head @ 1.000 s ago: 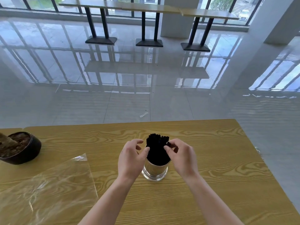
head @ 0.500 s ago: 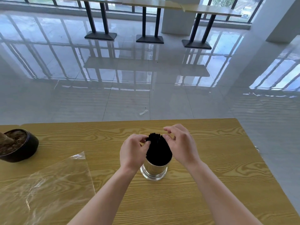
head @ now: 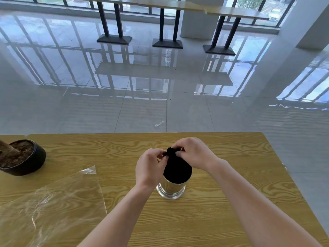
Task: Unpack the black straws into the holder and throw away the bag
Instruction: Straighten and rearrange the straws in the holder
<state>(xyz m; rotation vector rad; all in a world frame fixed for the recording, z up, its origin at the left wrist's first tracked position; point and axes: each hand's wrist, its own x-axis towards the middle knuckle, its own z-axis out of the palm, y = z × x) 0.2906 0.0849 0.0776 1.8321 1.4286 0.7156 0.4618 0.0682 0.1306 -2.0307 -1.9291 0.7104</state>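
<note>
Both hands: my left hand [head: 151, 168] and right hand [head: 194, 154] pinch the black straws' [head: 175, 168] tips, bunching them.
Holder: metal holder [head: 170, 188] mid-table, steadying the bundle.
Bag: clear bag [head: 51, 209] lies empty at the table's [head: 231, 220] near-left edge, awaiting disposal, I judge.

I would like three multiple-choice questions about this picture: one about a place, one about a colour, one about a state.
1. Where does the clear plastic bag lie?
A. on the table, left of the holder
B. on the floor
C. inside the holder

2. What colour are the straws?
A. white
B. black
C. red

3. What are the hands doing?
A. resting flat on the table
B. lifting the bag
C. pinching the straw tops

Answers:
1. A: the bag lies flat on the wooden table, left of the metal holder.
2. B: the bundle is black.
3. C: left hand and right hand meet at the tops.
</note>
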